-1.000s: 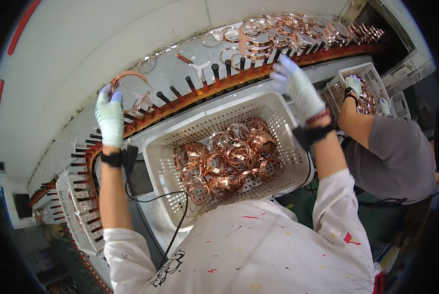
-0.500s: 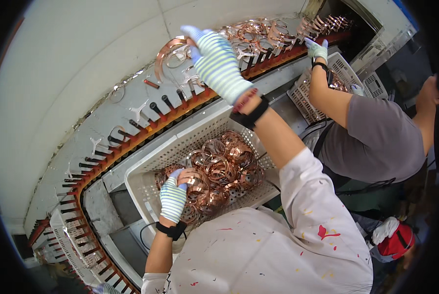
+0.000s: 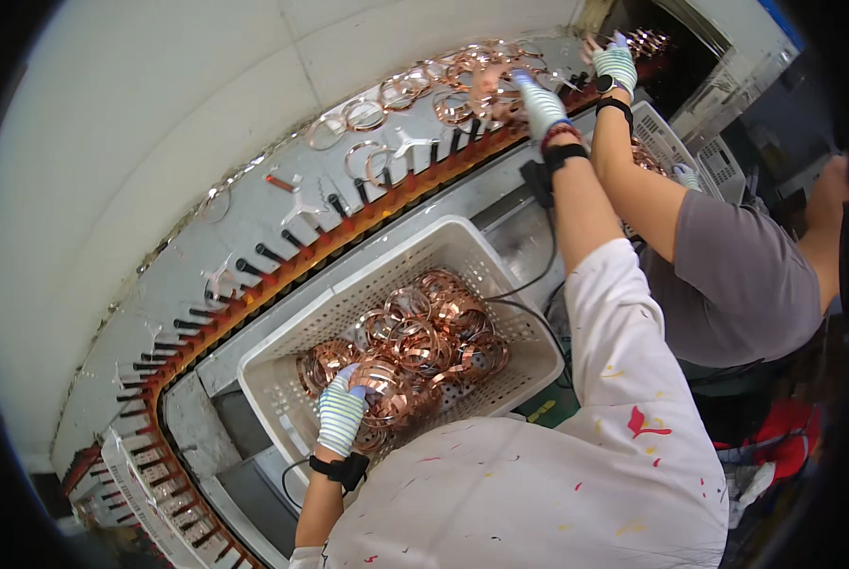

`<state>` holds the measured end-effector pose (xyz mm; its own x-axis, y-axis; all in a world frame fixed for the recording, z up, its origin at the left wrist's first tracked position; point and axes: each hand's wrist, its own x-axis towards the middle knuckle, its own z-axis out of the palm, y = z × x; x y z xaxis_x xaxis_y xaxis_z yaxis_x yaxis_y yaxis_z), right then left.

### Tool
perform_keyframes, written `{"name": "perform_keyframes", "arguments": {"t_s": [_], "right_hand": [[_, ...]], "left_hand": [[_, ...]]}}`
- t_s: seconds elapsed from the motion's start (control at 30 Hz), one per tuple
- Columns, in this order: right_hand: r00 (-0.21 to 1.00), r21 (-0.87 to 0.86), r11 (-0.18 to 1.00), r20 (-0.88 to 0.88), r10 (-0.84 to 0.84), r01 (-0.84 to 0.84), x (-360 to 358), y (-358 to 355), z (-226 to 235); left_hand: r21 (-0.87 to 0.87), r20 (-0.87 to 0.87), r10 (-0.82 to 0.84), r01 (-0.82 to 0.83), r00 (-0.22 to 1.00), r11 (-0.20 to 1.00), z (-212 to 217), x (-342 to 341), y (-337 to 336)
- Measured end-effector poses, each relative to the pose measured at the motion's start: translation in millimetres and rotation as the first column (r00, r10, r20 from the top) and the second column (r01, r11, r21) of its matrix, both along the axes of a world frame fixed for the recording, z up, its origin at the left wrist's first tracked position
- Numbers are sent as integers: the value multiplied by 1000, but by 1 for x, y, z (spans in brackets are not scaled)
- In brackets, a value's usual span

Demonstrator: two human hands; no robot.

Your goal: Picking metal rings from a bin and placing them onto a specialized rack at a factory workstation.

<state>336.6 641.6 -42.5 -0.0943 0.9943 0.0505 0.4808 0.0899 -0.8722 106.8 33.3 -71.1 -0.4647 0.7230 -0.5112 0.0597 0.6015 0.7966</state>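
My left hand [image 3: 341,417], in a striped glove, is in the crate with thumb and fingers closed on a shiny copper ring [image 3: 379,377]. More copper rings [image 3: 419,341] lie heaped around it. My right arm reaches to the far right across the row of black pegs. My right hand [image 3: 544,106], gloved the same way, is closed at a blurred cluster of copper rings [image 3: 493,91] above the grey ledge; its fingertips are partly hidden. Below these rings stand the pegs [image 3: 457,142] in their orange-edged track.
A white perforated crate [image 3: 282,356] stands before me. Loose rings [image 3: 365,115] and white three-armed holders [image 3: 301,209] lie along the curved grey ledge [image 3: 254,204]. At right, a co-worker's gloved hand [image 3: 616,64] reaches over the track, near my right arm. Cables [image 3: 529,284] hang beside the crate.
My right hand has swung right along the ledge, with copper beside its fingers. My left hand stays in the crate. Holders and pegs have shifted right; the co-worker's hand has moved farther away.
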Motion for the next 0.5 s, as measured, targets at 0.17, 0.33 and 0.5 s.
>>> {"name": "perform_keyframes", "arguments": {"t_s": [0.17,0.33,0.5], "right_hand": [[176,-120,851,955,241,-511,-62,-3,7],[619,688,681,655,-432,-253,-55,-96,111],[828,599,678,-46,559,-425,-56,-176,155]], "left_hand": [[-48,-24,30,-31,999,998,-18,-6,-29],[96,42,163,-166,986,981,-7,-2,-15],[186,164,196,-226,967,956,-9,-7,-10]]}}
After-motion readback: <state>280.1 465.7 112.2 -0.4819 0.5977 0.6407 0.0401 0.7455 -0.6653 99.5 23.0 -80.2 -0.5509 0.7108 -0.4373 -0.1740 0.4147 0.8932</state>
